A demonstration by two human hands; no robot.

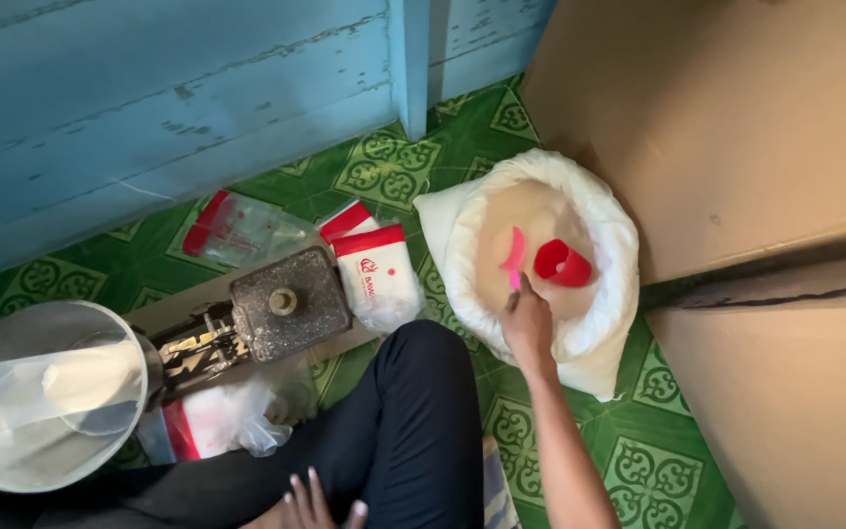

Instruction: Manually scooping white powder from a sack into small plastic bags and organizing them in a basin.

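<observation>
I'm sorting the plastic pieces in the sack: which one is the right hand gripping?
The pink scoop, held by its handle; the red cup lies untouched beside it.

Green tiled floor (658, 470), white sack (599, 333), packets (379, 279)

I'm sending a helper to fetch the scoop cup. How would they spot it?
Find the white sack standing open beside the big cardboard boxes. On the pale powder inside, just past the right hand, lies a red cup on its side. Rounder and darker than the thin pink scoop beside it.
</observation>
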